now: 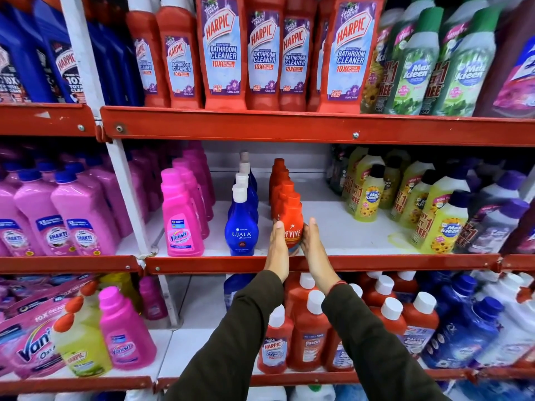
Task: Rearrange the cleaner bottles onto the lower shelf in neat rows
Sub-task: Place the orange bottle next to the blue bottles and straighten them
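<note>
An orange Revive bottle [291,224] stands at the front of a row of like orange bottles on the middle shelf [318,263]. My left hand [278,250] presses its left side and my right hand [314,247] its right side, so both hands clasp it. Just left of it runs a row of blue Ujala bottles [242,230] with white caps. Further left stands a row of pink Vanish bottles [181,224]. On the shelf below sit red Harpic and Bactin bottles [309,334] with white caps, partly hidden by my sleeves.
Red Harpic Bathroom Cleaner bottles [223,53] fill the top shelf. Yellow Max Kleen bottles [445,227] stand at the right of the middle shelf, with bare white shelf [347,230] between them and the orange row. Pink Shakti bottles [84,215] stand left of the white upright post [127,192].
</note>
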`<action>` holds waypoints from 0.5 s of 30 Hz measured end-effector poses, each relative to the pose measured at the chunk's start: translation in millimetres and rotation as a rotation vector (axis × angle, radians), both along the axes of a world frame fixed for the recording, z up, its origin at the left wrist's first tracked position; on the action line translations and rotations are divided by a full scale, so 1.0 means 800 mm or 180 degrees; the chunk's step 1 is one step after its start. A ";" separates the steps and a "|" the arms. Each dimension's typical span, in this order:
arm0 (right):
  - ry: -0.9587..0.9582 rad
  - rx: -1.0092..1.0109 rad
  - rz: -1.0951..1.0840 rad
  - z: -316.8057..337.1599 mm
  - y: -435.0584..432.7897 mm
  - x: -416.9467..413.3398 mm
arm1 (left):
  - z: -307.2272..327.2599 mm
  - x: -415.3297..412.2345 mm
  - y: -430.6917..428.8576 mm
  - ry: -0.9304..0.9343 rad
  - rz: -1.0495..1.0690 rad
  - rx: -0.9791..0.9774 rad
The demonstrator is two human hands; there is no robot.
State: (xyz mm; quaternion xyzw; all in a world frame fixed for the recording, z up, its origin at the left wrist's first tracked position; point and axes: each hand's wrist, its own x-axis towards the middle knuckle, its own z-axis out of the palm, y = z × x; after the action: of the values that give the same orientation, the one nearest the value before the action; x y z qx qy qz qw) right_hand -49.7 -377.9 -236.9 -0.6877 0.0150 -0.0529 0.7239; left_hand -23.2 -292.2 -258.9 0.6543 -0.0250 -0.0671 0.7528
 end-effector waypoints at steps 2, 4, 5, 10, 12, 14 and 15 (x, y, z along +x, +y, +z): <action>0.0006 0.0008 0.0004 0.000 0.000 0.001 | -0.002 0.001 -0.001 0.0020 0.0011 -0.0017; -0.0016 0.0011 -0.0027 -0.002 0.001 0.001 | -0.001 0.000 -0.002 0.0027 0.0009 -0.0052; -0.0029 0.0021 -0.0049 -0.002 0.002 0.002 | 0.000 -0.002 -0.001 0.0018 0.0008 -0.0046; 0.0008 0.0016 -0.0165 -0.004 0.006 0.005 | 0.009 -0.011 0.004 -0.0147 -0.0008 0.0077; -0.0058 0.0043 -0.0259 -0.004 0.007 0.002 | 0.007 -0.010 0.006 -0.0281 0.0136 0.0090; -0.0212 0.0036 -0.0451 -0.004 0.008 -0.005 | 0.007 -0.011 0.009 -0.0355 0.0245 0.0152; -0.0314 0.0019 -0.0591 -0.004 0.009 -0.008 | 0.011 -0.016 0.011 -0.0474 0.0291 0.0193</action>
State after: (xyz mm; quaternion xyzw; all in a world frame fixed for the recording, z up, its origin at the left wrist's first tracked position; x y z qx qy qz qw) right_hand -56.4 -370.9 -240.3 -0.6778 0.0433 -0.1535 0.7177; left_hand -36.2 -283.7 -249.8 0.6804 -0.0489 0.0155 0.7311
